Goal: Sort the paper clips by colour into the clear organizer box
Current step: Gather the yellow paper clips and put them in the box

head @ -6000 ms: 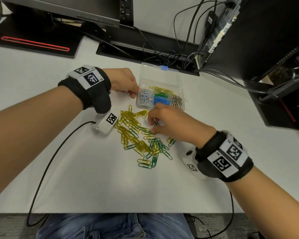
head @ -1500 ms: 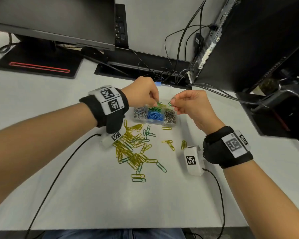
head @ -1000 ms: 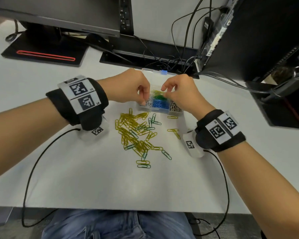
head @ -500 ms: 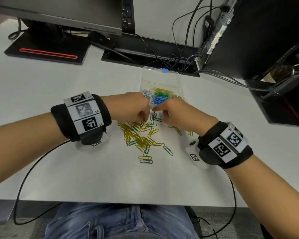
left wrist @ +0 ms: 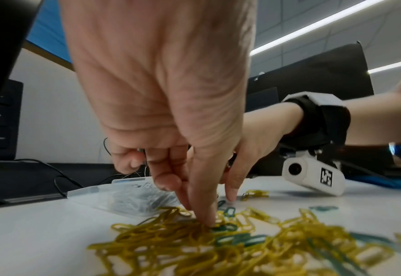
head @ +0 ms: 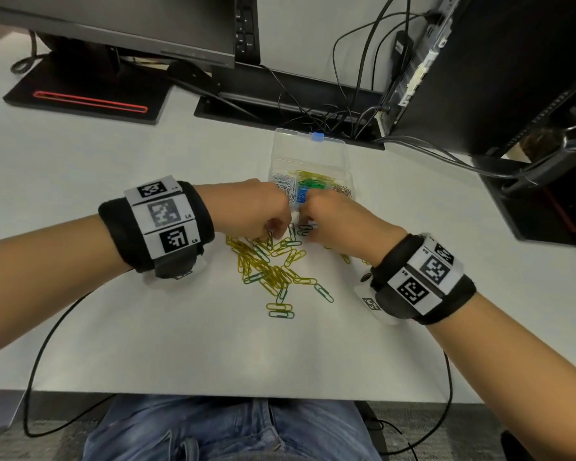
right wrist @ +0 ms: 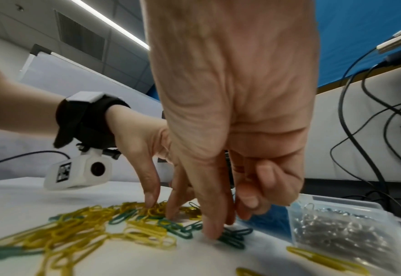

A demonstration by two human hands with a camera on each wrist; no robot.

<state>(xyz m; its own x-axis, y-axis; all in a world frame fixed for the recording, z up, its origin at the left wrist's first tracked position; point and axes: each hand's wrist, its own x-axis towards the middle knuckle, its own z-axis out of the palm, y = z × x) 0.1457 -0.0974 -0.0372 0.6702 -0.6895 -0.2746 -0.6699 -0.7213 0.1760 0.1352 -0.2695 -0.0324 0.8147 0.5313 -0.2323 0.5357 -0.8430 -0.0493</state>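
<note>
Progress first: we judge the sort well past half done. Desk [head: 147, 327] is a smooth matte white top, the biggest thing in view, with two monitors [head: 130, 24] at 11 and 2 o'clock and black cables [head: 346, 104] tangled at 12.

Box [head: 310, 151], clear hard plastic with a blue latch, lid flipped open, sits at 12 o'clock just past our hands. It already holds white, green, blue and yellow clips, plus bare-metal ones in the right-hand cell. In the right wrist view that metal lot [right wrist: 341, 231] looks shiny and densely packed.

Left to do: loose pile [head: 270, 264] at centre, mostly yellow with some green mixed in, thin bent wire in glossy plastic coat, oval loops, many overlapping or tangled. A few strays lie at 4 o'clock of the pile.

Our left hand [head: 246, 211] is down on the 12 o'clock edge of the pile, finger and thumb tips drawn close together over a green clip [left wrist: 225, 227]. We cannot tell whether it is actually gripped.

Our right hand [head: 340, 221] is just beside the left, fingers pointing down and close together, one fingertip on dark green clips [right wrist: 234, 237] near the box. A real pinch is not shown, so we cannot tell.

Greens look the current target.
</note>
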